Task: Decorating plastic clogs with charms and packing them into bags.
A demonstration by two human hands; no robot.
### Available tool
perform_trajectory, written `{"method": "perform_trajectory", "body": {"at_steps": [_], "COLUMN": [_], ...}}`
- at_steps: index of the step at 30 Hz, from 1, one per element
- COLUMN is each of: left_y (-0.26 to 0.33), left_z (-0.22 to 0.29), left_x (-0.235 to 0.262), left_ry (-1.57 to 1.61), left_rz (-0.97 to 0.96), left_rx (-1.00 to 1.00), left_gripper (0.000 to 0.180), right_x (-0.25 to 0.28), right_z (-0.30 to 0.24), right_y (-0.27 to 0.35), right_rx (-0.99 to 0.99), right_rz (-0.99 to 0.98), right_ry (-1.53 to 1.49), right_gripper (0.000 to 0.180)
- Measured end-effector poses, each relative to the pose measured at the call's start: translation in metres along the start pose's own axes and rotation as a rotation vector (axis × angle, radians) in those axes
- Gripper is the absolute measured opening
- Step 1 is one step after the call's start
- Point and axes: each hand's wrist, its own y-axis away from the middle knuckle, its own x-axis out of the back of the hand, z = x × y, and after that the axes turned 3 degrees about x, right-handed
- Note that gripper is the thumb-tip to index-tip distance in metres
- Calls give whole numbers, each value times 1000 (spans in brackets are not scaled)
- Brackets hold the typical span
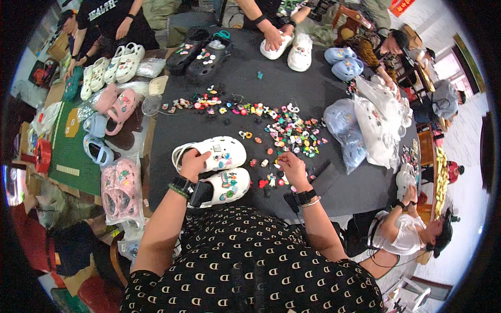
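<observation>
Just in front of me lies a pair of white clogs with colourful shoe charms on their uppers. My left hand [193, 164] grips the farther white clog [224, 148] at its foot opening, the thumb on the upper and the other fingers hidden inside. The nearer white clog [230, 182] rests beside it, partly covered by a dark device on my left wrist. My right hand [294, 170] is at the near edge of a scatter of small shoe charms [295, 133], fingertips pinched together. What they hold, if anything, is too small to name.
Across the dark table [209, 122], a co-worker's hands [272, 39] handle another white clog. Black clogs [209, 58] stand far left; bagged blue clogs [345, 133] and bagged white clogs [377, 125] lie right. Bagged pink clogs [121, 188] sit left. Another person works close on the right.
</observation>
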Motion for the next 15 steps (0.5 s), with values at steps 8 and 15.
{"method": "perform_trajectory", "body": {"at_steps": [8, 15], "left_y": [5, 2], "left_z": [-7, -13], "left_x": [0, 4], "left_ry": [55, 28], "left_rz": [14, 1], "left_rx": [13, -2], "left_gripper": [19, 22], "right_x": [-82, -113], "right_z": [-62, -85], "right_y": [-50, -74], "right_rx": [326, 409], "right_rz": [-266, -413], "right_ry": [78, 301], "right_gripper": [14, 12]}}
